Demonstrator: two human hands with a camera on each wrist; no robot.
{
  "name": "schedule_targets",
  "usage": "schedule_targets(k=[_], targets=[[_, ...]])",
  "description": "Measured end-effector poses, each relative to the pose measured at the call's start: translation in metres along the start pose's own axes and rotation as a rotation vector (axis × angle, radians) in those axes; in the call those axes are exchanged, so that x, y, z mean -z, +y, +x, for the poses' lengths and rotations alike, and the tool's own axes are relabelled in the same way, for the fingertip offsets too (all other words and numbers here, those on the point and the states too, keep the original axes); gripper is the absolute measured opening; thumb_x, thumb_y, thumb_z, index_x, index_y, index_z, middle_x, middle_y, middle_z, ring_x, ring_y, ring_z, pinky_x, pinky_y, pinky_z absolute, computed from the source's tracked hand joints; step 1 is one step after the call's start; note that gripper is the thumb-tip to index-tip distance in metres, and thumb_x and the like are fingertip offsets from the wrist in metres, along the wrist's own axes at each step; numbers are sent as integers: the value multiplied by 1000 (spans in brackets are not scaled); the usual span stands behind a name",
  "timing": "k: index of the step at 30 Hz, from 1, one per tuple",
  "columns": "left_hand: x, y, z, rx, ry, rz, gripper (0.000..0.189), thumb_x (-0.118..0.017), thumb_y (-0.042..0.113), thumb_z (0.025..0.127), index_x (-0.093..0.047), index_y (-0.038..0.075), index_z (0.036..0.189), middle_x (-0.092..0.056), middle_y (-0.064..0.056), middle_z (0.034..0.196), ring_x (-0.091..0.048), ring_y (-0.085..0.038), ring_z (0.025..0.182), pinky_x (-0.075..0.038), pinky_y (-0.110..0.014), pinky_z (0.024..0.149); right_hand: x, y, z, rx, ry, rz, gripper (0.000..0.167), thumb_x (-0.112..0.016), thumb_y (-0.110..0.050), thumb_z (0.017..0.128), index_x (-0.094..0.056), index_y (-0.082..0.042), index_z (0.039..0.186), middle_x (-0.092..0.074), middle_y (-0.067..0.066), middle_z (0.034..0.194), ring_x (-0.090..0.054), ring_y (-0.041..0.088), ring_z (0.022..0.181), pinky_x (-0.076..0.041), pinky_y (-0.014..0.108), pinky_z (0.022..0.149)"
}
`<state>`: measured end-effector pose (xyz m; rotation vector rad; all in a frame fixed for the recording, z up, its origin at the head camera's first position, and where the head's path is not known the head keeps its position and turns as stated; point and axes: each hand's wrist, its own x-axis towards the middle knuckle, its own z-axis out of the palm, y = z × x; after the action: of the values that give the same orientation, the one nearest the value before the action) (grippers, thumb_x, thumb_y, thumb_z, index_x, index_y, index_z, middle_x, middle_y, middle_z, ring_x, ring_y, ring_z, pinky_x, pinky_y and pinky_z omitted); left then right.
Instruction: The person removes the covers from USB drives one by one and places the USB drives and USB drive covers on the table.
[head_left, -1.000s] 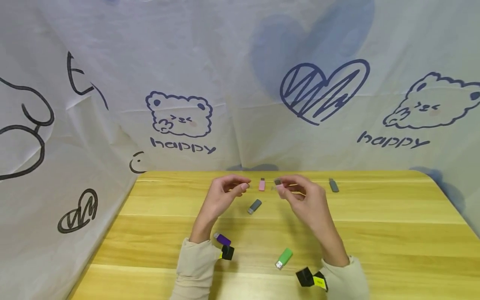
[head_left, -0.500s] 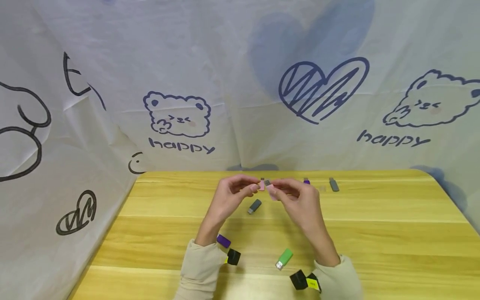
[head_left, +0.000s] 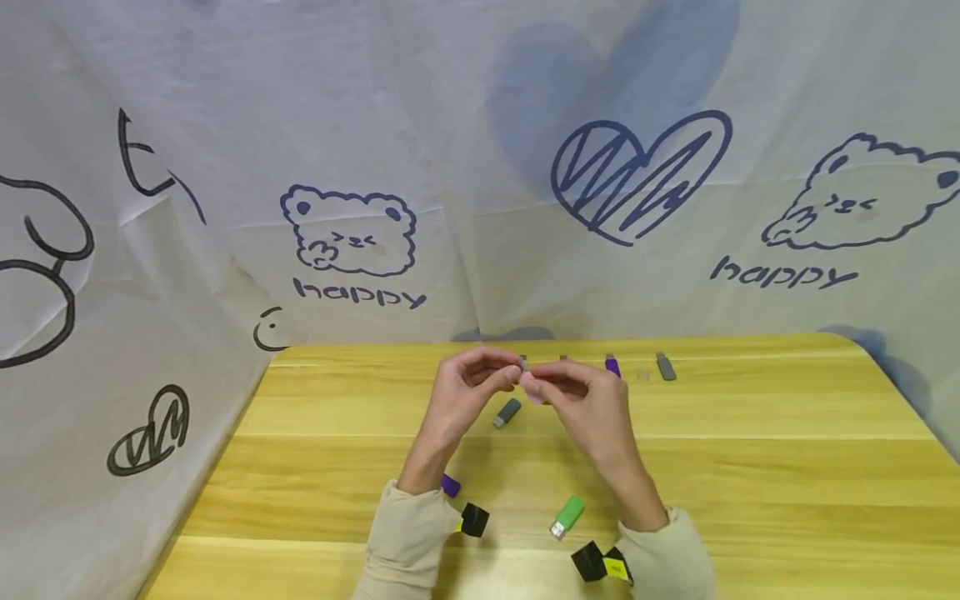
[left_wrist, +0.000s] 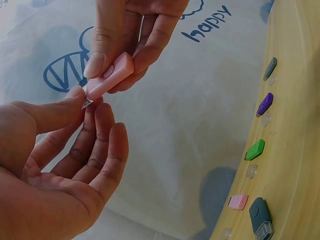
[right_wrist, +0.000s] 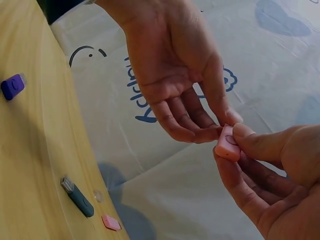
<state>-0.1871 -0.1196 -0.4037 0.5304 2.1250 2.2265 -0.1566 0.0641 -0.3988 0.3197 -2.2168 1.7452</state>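
Note:
Above the back of the table my right hand [head_left: 596, 408] pinches a pink USB flash drive [left_wrist: 114, 76] between thumb and fingers. My left hand [head_left: 465, 396] meets it at the plug end, where the thumb and a fingertip pinch a small clear cap [left_wrist: 86, 103]. Those fingertips hide most of the cap and plug, so how far the cap sits over the plug cannot be made out. In the right wrist view the pink body [right_wrist: 229, 145] shows its rounded end, and the left fingertips touch its other end.
On the wooden table [head_left: 750, 483] lie a dark grey drive [head_left: 507, 413], a green one [head_left: 567, 517] and a purple one [head_left: 450, 485]. Along the back edge are a purple drive [head_left: 612, 366], a grey one [head_left: 666, 367], a green one [left_wrist: 255, 149], a pink one [left_wrist: 238, 202] and clear caps [left_wrist: 251, 171].
The hands have come together. My right hand has moved left with the pink flash drive, my left hand slightly right, and the drive's plug end now meets the left fingertips.

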Motion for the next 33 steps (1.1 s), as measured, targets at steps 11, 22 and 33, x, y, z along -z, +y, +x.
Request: schedule_targets(k=[11, 22, 33], targets=[[-3, -1, 1, -12, 39, -15, 18, -72, -1, 94, -71, -11, 109, -75, -18, 106, -73, -21, 92, -60, -37, 87, 0, 0, 2, 33, -14, -62, 14, -79, -4, 89, -79, 1, 102, -77, 13, 97, -76, 23, 83, -61, 26, 75], [1, -1, -5, 12, 102, -13, 15, -75, 1, 93, -75, -9, 104, -74, -24, 104, -74, -20, 87, -61, -36, 84, -6, 0, -3, 9, -36, -45, 14, -79, -7, 90, -80, 0, 102, -77, 12, 98, -76, 21, 84, -61, 24, 73], [-1, 3, -2, 14, 179, -17, 17, -76, 5, 93, -75, -8, 104, -77, -14, 99, -73, -17, 83, -61, -35, 83, -2, -5, -2, 13, -31, -91, 14, -81, -8, 88, -80, 0, 100, -78, 12, 96, -76, 21, 81, -61, 25, 71]])
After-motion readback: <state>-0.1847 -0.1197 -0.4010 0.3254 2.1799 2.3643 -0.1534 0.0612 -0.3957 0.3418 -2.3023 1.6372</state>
